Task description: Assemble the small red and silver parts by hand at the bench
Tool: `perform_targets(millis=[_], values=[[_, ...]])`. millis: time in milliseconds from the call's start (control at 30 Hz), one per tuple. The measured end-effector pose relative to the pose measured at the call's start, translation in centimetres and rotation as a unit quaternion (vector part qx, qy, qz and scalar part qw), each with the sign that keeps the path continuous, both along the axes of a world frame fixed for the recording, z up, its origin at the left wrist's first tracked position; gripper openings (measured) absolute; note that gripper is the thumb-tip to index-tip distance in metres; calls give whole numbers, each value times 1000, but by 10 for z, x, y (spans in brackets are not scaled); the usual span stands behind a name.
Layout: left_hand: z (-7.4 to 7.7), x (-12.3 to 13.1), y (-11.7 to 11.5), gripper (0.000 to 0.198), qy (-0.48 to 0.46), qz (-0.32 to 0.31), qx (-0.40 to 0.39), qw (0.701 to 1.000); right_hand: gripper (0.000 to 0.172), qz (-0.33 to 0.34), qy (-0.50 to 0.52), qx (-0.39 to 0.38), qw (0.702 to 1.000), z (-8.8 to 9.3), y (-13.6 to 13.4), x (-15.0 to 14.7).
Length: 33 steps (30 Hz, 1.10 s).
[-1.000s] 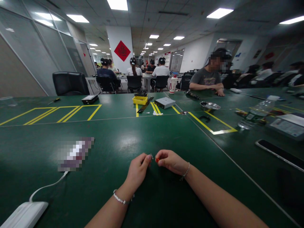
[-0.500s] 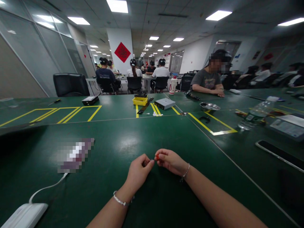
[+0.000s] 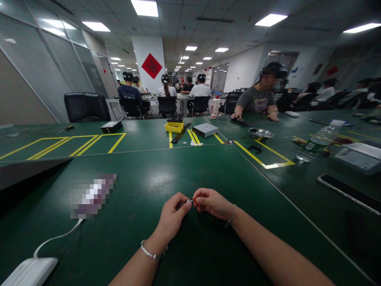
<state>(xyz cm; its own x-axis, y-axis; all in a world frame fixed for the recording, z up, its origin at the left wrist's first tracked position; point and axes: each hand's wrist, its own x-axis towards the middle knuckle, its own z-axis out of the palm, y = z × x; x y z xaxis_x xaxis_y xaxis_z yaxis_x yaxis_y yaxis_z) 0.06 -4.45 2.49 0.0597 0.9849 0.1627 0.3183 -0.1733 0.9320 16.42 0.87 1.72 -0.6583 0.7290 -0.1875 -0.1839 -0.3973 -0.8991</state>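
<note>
Just above the green table [image 3: 125, 242], my left hand [image 3: 172, 217] and my right hand [image 3: 214, 204] meet at the fingertips. Thumb and forefinger of the left are closed on a small silvery and dark piece [image 3: 189, 200], too small to name. The right pinches a small orange-red piece [image 3: 195, 202], mostly covered by its fingers. The two pieces are very close together; whether they are joined I cannot tell. Each wrist carries a bracelet.
A blurred-out phone-like object [image 3: 94, 196] lies left, cabled to a white block [image 3: 32, 272]. On the right are a dark phone [image 3: 348, 194] and a water bottle [image 3: 320, 143]. Farther back stand a yellow tray [image 3: 174, 127], a grey box [image 3: 205, 130], a metal bowl [image 3: 261, 134] and a seated person [image 3: 258, 99].
The silvery and dark piece shows more clearly between my fingertips. My hands have barely moved. Across the table, the seated person's hands have parted, one reaching to a black object.
</note>
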Motion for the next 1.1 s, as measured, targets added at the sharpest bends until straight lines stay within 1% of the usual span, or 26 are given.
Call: perform_targets(millis=[200,333,500,700,967,1100], values=[[-2,1,2,19,-6,51,-11,999,21,16,7,22,1000,0,-1,2],[-5,1,3,14,-12,63,-18,998,21,12,8,13,1000,-2,1,3],[-7,1,4,13,-29,57,-23,998,20,-9,0,0,1000,-3,1,1],[-9,1,6,8,-17,45,-26,999,21,-14,29,-8,999,-2,1,3],[-17,-1,8,9,-4,28,-22,999,20,-28,16,-19,999,-5,2,2],[-16,1,8,12,-28,18,-27,999,18,-23,14,-19,999,-3,2,1]])
